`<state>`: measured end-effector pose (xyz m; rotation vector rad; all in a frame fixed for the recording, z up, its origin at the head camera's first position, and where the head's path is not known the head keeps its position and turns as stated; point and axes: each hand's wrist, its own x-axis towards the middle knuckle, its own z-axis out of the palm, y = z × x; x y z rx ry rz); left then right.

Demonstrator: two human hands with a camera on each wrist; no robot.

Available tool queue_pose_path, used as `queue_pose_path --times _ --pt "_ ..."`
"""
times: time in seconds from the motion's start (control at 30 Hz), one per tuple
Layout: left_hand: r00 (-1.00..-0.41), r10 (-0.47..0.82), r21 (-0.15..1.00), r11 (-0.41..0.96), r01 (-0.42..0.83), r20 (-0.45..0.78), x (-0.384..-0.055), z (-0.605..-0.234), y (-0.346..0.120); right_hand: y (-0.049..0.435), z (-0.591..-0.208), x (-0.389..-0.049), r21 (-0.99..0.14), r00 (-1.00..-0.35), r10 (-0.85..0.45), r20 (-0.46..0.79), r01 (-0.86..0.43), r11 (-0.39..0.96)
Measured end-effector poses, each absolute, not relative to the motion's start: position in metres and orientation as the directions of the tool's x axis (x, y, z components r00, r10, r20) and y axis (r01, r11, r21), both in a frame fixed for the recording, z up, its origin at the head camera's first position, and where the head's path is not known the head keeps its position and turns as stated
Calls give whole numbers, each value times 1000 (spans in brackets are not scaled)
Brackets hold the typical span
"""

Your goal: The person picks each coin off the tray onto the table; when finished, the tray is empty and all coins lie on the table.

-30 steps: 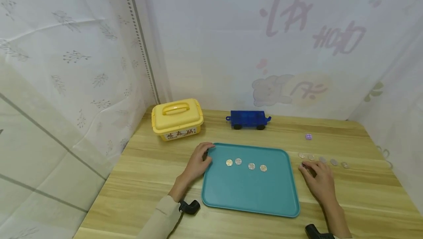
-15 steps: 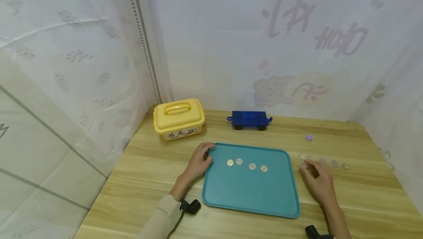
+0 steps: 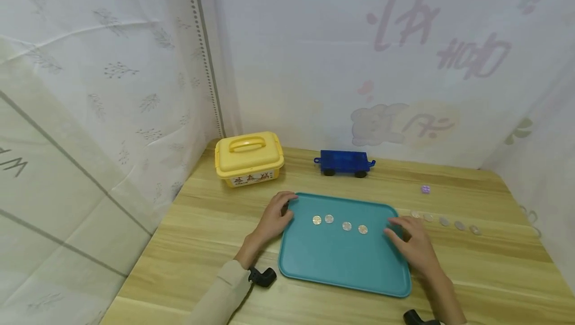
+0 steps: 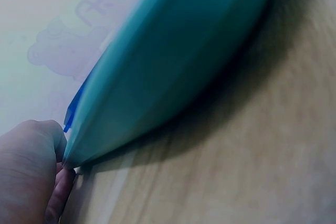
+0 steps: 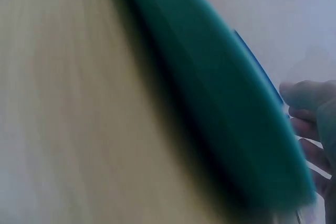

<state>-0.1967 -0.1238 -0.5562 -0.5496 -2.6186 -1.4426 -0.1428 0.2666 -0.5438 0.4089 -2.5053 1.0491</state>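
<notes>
Several round coins lie in a row on the teal tray (image 3: 341,270), among them a gold-toned coin (image 3: 317,220) and a paler coin (image 3: 347,226). My left hand (image 3: 273,219) grips the tray's far left corner, with thumb and fingers at the rim; the left wrist view shows the tray's edge beside the thumb (image 4: 39,135). Over the tray's right edge, my right hand (image 3: 414,245) has its thumb and fingertips close together, pinching a coin that the fingers mostly hide. Beyond that hand, several pale coins (image 3: 443,221) form a line on the wooden table.
A yellow lidded box (image 3: 249,158) with a handle stands at the back left. Behind the tray is a blue toy wagon (image 3: 344,162) on black wheels. A small purple block (image 3: 426,189) lies at the back right. Patterned white curtains (image 3: 305,55) enclose the table (image 3: 188,245).
My right hand has moved left from beside the line of coins to over the tray's right edge, taking a coin with it. The left hand stays at the tray's corner.
</notes>
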Motion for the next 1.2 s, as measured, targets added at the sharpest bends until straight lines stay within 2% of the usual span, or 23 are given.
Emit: queue_pose_path --times 0.1,0.23,0.37,0.77,0.97,1.2 --pt "-928 267 795 486 363 261 -197 -556 -123 254 -545 -145 -561 -889 -158 430 -400 725" --pt "-928 264 792 490 364 264 -196 -555 -123 237 -547 -148 -491 -866 -228 444 -448 747" --pt "-928 266 791 494 362 259 -195 -556 -123 223 -551 -148 -475 -851 -265 453 -482 736" --pt "-933 256 805 480 349 252 -195 -555 -124 212 -561 -148 -445 -822 -245 514 -500 743" --pt "-934 255 799 491 347 249 -197 -554 -123 212 -557 -149 -485 -849 -225 478 -469 738" --pt "-933 252 793 498 351 255 -197 -556 -122 214 -556 -149 -594 -921 -190 340 -367 716"
